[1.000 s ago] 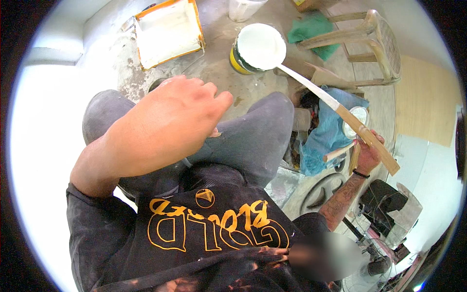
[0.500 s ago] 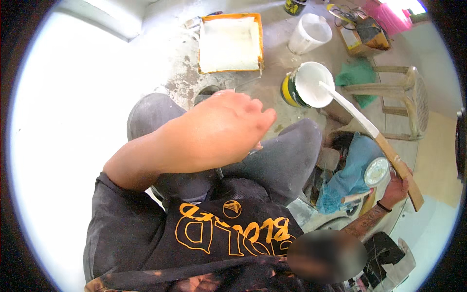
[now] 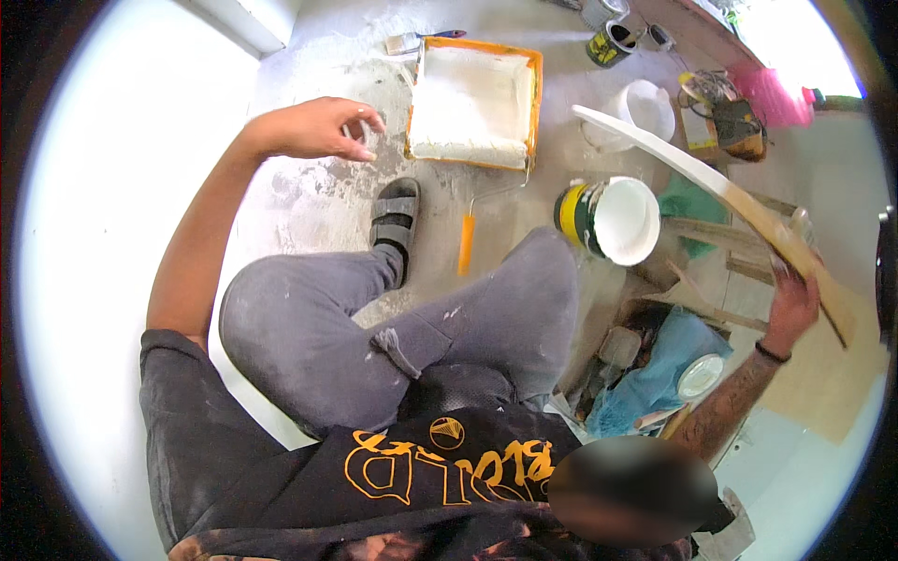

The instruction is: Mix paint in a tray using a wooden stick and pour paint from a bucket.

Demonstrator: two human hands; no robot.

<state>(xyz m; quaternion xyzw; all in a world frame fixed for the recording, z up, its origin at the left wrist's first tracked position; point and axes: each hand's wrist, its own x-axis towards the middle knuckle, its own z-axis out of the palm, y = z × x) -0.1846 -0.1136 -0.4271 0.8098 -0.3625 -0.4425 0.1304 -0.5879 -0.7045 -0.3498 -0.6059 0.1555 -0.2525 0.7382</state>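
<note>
My left hand [image 3: 334, 131] is raised beside the orange-rimmed paint tray [image 3: 407, 122], its fingers loosely curled and apart. My right hand [image 3: 793, 301] grips a long wooden stick [image 3: 756, 215] at its bare end; the white-coated end is lifted above the yellow and black paint bucket [image 3: 580, 217] and points toward a translucent plastic container [image 3: 641, 105]. An orange-handled roller frame [image 3: 466, 243] lies below the tray, and a paintbrush [image 3: 404, 45] lies beyond it. My bent legs [image 3: 299, 341] are below, with a sandaled foot [image 3: 393, 215] near the tray.
To the right are a wooden chair [image 3: 711, 234], a green cloth [image 3: 683, 196], a blue sheet [image 3: 641, 369] with a white lid [image 3: 700, 377], and a cardboard box [image 3: 739, 131]. A pink jug [image 3: 776, 98] and small cans [image 3: 610, 47] stand at the back. A white wall [image 3: 103, 234] is on the left.
My left hand has moved up and left, away from my knees toward the tray. My right hand has lifted the stick, whose white end is now out of the bucket. The view has shifted.
</note>
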